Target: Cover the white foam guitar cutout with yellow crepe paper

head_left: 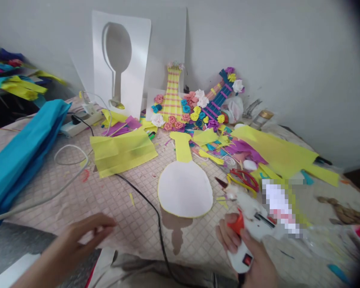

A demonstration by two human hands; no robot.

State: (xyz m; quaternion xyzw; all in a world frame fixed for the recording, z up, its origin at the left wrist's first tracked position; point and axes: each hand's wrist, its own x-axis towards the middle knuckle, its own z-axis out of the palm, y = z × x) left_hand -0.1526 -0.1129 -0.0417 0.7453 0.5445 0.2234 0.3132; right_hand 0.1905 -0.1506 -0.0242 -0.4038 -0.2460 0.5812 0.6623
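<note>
My right hand [249, 248] is wrapped round the handle of a white hot glue gun [252, 216], with fingers at its orange trigger. The dark nozzle points up and left, toward the paddle-shaped cutout. That cutout [185, 190] lies flat on the table, its round body white with a yellow edge and its neck covered in yellow paper. To the left of the cutout, my left hand [91, 230] hovers over the table edge, slightly blurred, fingers and thumb drawn together with nothing visible in them. A folded yellow paper sheet [124, 152] lies beyond it.
Two flower-decorated paper instruments [173, 94] stand at the back beside a white board [138, 60] with a cut-out shape. A black cord [150, 202] crosses the table. Red-handled scissors [246, 180], paper scraps and a blue paper roll [27, 148] lie around.
</note>
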